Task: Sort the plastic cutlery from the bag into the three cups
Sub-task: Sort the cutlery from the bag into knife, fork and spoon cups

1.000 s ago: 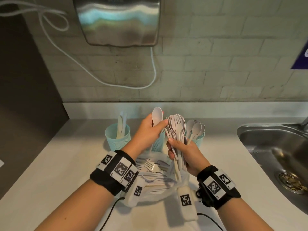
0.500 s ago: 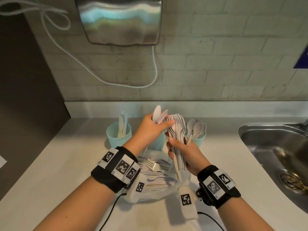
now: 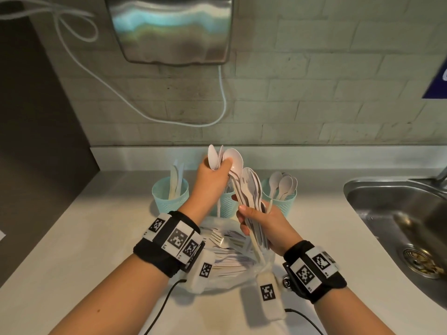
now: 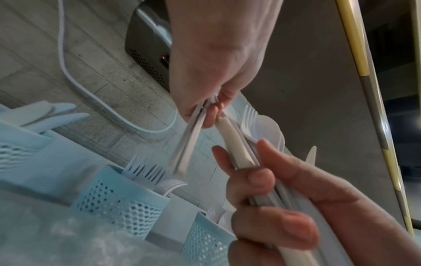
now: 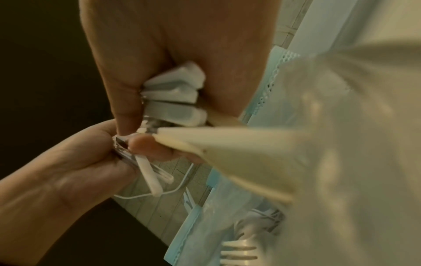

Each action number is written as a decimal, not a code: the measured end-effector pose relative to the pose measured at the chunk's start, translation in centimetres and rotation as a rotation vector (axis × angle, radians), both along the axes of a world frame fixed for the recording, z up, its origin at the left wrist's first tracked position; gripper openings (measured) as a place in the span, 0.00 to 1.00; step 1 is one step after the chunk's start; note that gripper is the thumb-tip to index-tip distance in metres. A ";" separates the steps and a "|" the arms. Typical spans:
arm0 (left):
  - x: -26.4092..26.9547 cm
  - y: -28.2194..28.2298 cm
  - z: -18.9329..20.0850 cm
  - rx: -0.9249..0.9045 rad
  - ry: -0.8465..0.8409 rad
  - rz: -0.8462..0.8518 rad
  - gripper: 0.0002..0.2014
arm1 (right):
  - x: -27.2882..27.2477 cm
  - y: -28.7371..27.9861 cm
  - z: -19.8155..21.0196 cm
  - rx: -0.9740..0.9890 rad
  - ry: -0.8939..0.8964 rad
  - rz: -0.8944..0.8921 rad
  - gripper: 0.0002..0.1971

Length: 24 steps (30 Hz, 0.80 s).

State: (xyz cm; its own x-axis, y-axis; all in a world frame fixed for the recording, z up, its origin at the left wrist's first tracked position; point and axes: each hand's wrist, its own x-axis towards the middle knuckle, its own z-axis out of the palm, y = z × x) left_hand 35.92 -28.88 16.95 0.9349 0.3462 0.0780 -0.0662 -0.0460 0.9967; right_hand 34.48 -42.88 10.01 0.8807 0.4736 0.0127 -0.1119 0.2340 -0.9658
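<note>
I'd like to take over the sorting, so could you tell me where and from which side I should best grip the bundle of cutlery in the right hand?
Probably the handles. The right hand grips the bundle of cutlery mid-handle, with the bowls and tines fanned upward. The handle ends stick out below the hand, bunched together above the bag, so come from below and wrap round them.

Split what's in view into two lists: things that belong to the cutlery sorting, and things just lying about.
Belongs to the job:
left hand gripping spoons
right hand gripping mixed cutlery bundle
bag
knife cup
fork cup
spoon cup

Lying about:
sink
wall dryer
white cable
</note>
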 end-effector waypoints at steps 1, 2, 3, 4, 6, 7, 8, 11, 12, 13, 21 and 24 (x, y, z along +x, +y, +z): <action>0.0 -0.1 -0.1 -0.019 0.018 -0.030 0.05 | 0.0 0.1 0.1 0.000 -0.002 0.007 0.25; 0.0 -0.1 -0.3 -0.039 0.035 -0.066 0.06 | 0.1 0.1 0.1 0.003 -0.004 0.011 0.25; -0.1 -0.2 -0.4 -0.060 0.048 -0.101 0.08 | 0.1 0.1 0.2 0.008 -0.003 0.014 0.24; 0.0 -0.2 -0.5 -0.078 0.053 -0.131 0.11 | 0.2 0.1 0.2 0.012 -0.002 0.018 0.24; 0.2 -0.2 -0.5 -0.086 0.057 -0.159 0.15 | 0.2 0.0 0.3 0.016 -0.004 0.022 0.23; 0.3 -0.2 -0.3 -0.090 0.055 -0.154 0.16 | 0.2 -0.1 0.4 0.013 -0.009 0.017 0.22; 0.5 -0.2 0.0 -0.105 0.043 -0.140 0.16 | 0.2 -0.3 0.5 0.008 -0.014 0.010 0.23; 1.5 0.0 1.5 -0.211 -0.039 -0.109 0.11 | 0.4 -1.0 0.5 -0.013 -0.029 -0.011 0.24; 2.1 0.1 1.9 -0.255 -0.067 -0.098 0.08 | 0.4 -1.4 0.4 -0.024 -0.033 -0.019 0.22; 2.6 0.2 2.4 -0.292 -0.088 -0.085 0.06 | 0.4 -1.7 0.3 -0.032 -0.035 -0.031 0.21; 6.3 -2.4 4.3 -0.429 -0.265 0.061 0.08 | 0.7 -5.6 0.1 0.021 -0.014 -0.144 0.14; 7.8 -4.1 3.9 -0.489 -0.246 -0.003 0.06 | 1.1 -6.8 0.5 0.107 0.008 -0.153 0.16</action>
